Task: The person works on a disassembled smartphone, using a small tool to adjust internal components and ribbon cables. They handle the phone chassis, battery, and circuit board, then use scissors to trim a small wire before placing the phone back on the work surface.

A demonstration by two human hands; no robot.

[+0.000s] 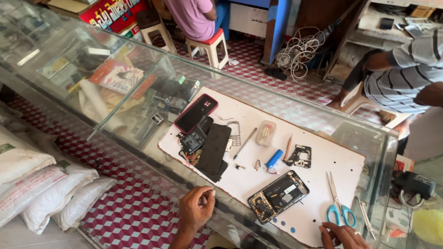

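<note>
White board [323, 161] covers the glass worktop [138, 92]. One opened phone [278, 196], its insides showing, lies up beyond and between both hands. One pair of blue-handled scissors [339, 203] sits just above the right hand [344, 236], whose fingers [328, 227] rest spread on the board, holding nothing. The left hand [196, 207] has its fingers curled loosely at the worktop's edge, gripping nothing visible. Farther off: one red-cased phone [196, 113], one blue lighter [274, 158]. Checkered red floor [134, 207]; two other people sit behind.

left hand [196, 207] loosely curled, right hand [344, 235] seemingly flat
</note>
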